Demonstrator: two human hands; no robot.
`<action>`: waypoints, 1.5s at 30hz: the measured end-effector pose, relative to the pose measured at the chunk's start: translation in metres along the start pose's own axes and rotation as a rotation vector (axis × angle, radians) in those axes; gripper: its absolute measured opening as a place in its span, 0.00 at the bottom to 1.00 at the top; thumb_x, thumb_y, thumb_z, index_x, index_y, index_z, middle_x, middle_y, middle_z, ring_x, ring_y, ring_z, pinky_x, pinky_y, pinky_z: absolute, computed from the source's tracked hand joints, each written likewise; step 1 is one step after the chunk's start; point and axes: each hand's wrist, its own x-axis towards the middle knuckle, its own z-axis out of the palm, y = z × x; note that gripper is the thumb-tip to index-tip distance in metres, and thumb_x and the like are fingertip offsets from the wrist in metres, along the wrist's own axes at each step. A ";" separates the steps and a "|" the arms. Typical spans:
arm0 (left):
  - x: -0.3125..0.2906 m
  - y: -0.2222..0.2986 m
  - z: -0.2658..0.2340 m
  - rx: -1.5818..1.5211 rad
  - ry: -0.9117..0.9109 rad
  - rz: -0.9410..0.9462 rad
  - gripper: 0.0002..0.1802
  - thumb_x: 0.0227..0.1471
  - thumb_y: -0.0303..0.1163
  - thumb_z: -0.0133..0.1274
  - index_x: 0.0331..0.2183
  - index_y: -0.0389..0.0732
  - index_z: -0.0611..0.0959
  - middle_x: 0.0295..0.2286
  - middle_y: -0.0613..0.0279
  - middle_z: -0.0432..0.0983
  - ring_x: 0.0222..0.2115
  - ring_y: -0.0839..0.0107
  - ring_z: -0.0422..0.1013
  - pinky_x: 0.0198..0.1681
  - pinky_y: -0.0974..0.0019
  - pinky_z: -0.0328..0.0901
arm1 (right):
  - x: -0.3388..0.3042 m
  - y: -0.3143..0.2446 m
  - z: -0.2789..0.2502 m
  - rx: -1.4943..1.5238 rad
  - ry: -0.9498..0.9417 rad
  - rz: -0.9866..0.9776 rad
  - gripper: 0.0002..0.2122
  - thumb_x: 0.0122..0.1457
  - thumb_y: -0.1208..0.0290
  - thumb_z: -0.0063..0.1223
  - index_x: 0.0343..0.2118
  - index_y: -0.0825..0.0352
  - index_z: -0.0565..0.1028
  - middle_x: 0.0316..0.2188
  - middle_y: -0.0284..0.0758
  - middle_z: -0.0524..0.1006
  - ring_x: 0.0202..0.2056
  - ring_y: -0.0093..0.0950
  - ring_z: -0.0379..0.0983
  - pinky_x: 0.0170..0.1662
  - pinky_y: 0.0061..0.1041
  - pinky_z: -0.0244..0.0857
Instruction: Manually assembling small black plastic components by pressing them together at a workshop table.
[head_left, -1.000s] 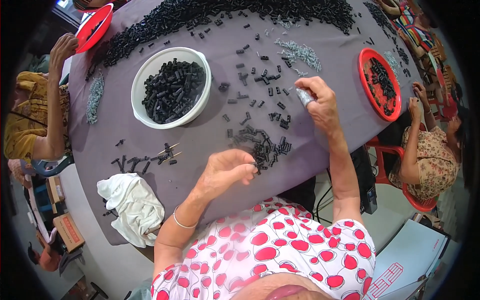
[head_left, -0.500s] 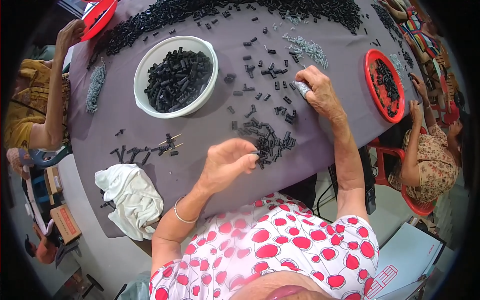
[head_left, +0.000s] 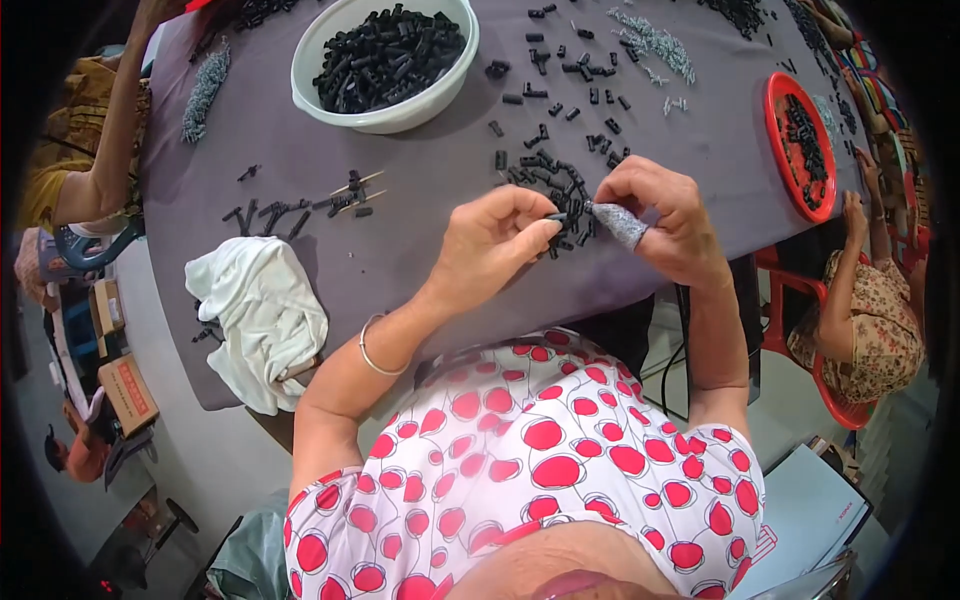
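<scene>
Thumb and fingertips of my left hand (head_left: 497, 240) are closed on a small black plastic tube (head_left: 556, 216), one end of it showing. My right hand (head_left: 668, 218) is pinched close beside it, a grey wrap (head_left: 621, 226) covering one finger. Something tiny sits at its fingertips, too small to make out. The two hands almost meet over a loose heap of black plastic tubes (head_left: 560, 178) on the cloth. Beyond them, more short black pieces (head_left: 572, 113) lie scattered. A pile of small grey metal pieces (head_left: 655, 45) is farther off.
A white bowl (head_left: 468, 75) full of black tubes stands at far left. Thin sticks (head_left: 362, 198) and joined tubes lie left, near a crumpled white cloth (head_left: 255, 320). A red tray (head_left: 776, 140) stands at right. Co-workers sit at both sides, one sleeve (head_left: 870, 320) showing at right.
My right hand has come back from beside the grey metal pieces to meet my left hand. The whole view has tipped, so the table sits higher in it.
</scene>
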 end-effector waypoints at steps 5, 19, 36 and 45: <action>-0.002 -0.005 0.005 0.034 -0.015 0.062 0.07 0.50 0.23 0.56 0.34 0.33 0.77 0.22 0.70 0.73 0.22 0.86 0.68 0.24 0.81 0.63 | -0.005 -0.010 0.005 -0.020 -0.062 -0.021 0.10 0.39 0.85 0.53 0.28 0.71 0.73 0.23 0.36 0.71 0.24 0.30 0.70 0.27 0.25 0.63; 0.007 -0.002 -0.004 -0.314 -0.146 -0.126 0.09 0.54 0.27 0.54 0.37 0.32 0.77 0.28 0.63 0.76 0.26 0.81 0.72 0.27 0.78 0.69 | -0.011 -0.005 0.017 0.478 0.134 0.143 0.08 0.51 0.84 0.54 0.36 0.72 0.74 0.30 0.29 0.73 0.32 0.17 0.70 0.35 0.16 0.63; 0.003 -0.007 -0.013 -0.492 -0.352 -0.311 0.07 0.52 0.25 0.54 0.34 0.32 0.78 0.30 0.56 0.76 0.25 0.74 0.73 0.27 0.70 0.71 | 0.003 0.047 -0.011 -0.212 0.440 0.187 0.12 0.43 0.86 0.49 0.33 0.69 0.74 0.28 0.35 0.73 0.27 0.26 0.70 0.33 0.22 0.65; 0.004 -0.004 -0.012 -0.469 -0.345 -0.340 0.06 0.52 0.25 0.54 0.33 0.33 0.77 0.30 0.57 0.75 0.25 0.75 0.73 0.27 0.71 0.71 | 0.001 0.048 -0.015 -0.219 0.291 0.180 0.15 0.40 0.86 0.46 0.34 0.70 0.74 0.29 0.39 0.72 0.31 0.36 0.72 0.36 0.28 0.66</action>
